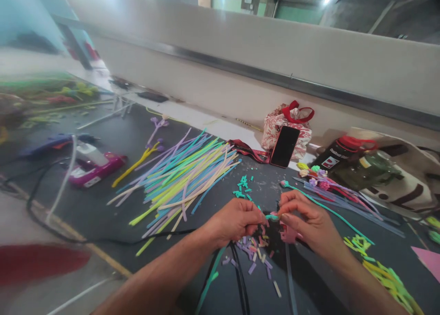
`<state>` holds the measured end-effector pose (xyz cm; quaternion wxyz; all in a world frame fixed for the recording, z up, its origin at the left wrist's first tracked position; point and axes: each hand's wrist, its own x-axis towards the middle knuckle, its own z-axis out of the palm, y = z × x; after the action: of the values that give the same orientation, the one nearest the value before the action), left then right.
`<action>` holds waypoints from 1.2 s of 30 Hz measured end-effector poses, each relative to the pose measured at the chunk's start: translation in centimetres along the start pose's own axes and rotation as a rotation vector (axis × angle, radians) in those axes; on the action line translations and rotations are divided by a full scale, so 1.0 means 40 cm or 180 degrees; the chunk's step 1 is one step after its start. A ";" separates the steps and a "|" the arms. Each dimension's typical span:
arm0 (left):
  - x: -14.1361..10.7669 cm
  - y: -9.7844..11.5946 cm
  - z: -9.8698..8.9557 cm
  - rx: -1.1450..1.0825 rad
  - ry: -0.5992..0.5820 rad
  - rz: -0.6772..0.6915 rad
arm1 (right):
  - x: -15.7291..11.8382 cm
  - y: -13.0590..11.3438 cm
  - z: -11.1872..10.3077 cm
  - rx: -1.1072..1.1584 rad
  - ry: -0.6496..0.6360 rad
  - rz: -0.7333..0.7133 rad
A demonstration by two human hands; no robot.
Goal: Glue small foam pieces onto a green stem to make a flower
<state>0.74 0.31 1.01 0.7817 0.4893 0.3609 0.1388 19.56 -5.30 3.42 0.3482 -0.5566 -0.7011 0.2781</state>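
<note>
My left hand (240,218) is closed in a pinch on one end of a small teal-and-pink bud-like piece (272,217). At the other end, my right hand (304,221) grips the same piece between thumb and fingers. Just below my right hand is a pink glue gun (290,235), partly hidden, with a translucent glue stick (290,278) running toward me. Short teal cut pieces (243,184) lie beyond my left hand. Purple, pink and cream cut bits (252,255) are scattered below both hands. A teal stem with a bud tip (330,207) lies beyond my right hand.
Left of my hands spreads a pile of long coloured stems (185,173). A magenta glue gun (98,168) and black cable (103,241) lie farther left. A phone (284,146) leans on a patterned bag (271,127). A black bottle (332,154) stands right; yellow-green pieces (388,283) lie near.
</note>
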 end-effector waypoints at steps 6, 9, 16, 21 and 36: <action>0.001 -0.007 0.000 0.0003 -0.0050 0.0115 | -0.001 -0.004 0.009 -0.0192 -0.0013 0.0096; 0.001 -0.009 -0.001 -0.0021 -0.0082 0.0135 | -0.001 -0.009 0.012 -0.0275 0.0010 0.0151; 0.002 -0.008 -0.002 0.0029 -0.0082 0.0120 | 0.000 -0.017 0.016 -0.0374 0.0005 0.0184; 0.001 -0.007 0.001 -0.0009 -0.0046 0.0122 | 0.001 -0.023 0.013 -0.0454 -0.0047 0.0135; -0.003 -0.006 0.004 -0.0119 -0.0034 0.0186 | -0.002 -0.023 0.012 -0.0678 -0.0099 -0.0077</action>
<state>0.73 0.03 0.92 0.7883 0.4856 0.3397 0.1656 18.65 -5.57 3.81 0.2795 -0.5776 -0.7386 0.2064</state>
